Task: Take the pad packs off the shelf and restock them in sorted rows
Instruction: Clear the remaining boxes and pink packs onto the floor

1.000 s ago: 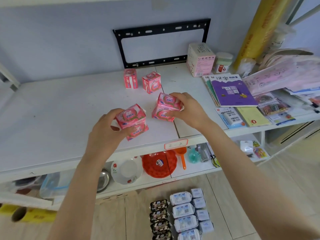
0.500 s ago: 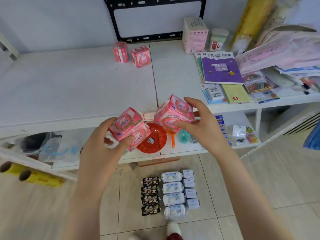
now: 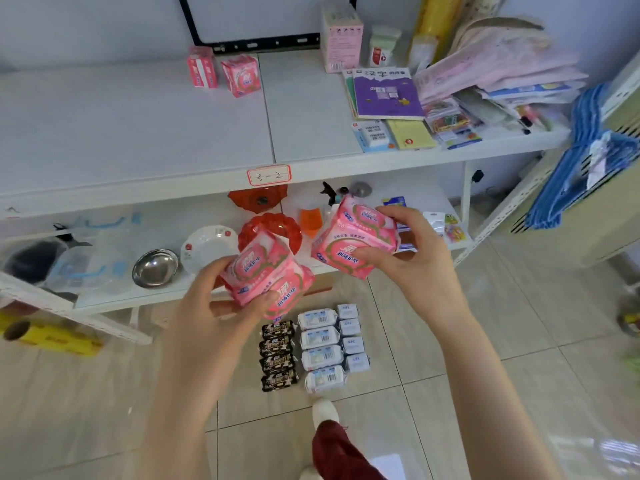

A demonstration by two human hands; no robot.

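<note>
My left hand [image 3: 221, 306] grips two stacked pink pad packs [image 3: 266, 275] in front of the lower shelf. My right hand [image 3: 412, 261] holds another pink pad pack [image 3: 356, 237] beside them. Both hands hang above the floor, clear of the white top shelf [image 3: 138, 133]. Two more pink packs [image 3: 223, 71] stand at the back of that shelf. On the floor tiles lie sorted rows: black packs [image 3: 277, 355], white-blue packs [image 3: 320, 348] and small white packs [image 3: 351, 337].
Books, notebooks and stationery [image 3: 388, 95] crowd the shelf's right side, with a pink box [image 3: 341, 36] behind. The lower shelf holds a steel bowl [image 3: 156, 268], a white plate [image 3: 204, 247] and red plastic dishes [image 3: 273, 226]. My foot [image 3: 323, 414] stands near the rows. Blue hangers [image 3: 585, 157] hang at right.
Both hands have come down and away from the top shelf with their pink packs, now lower, in front of the lower shelf and over the floor rows. The view has tilted downward.
</note>
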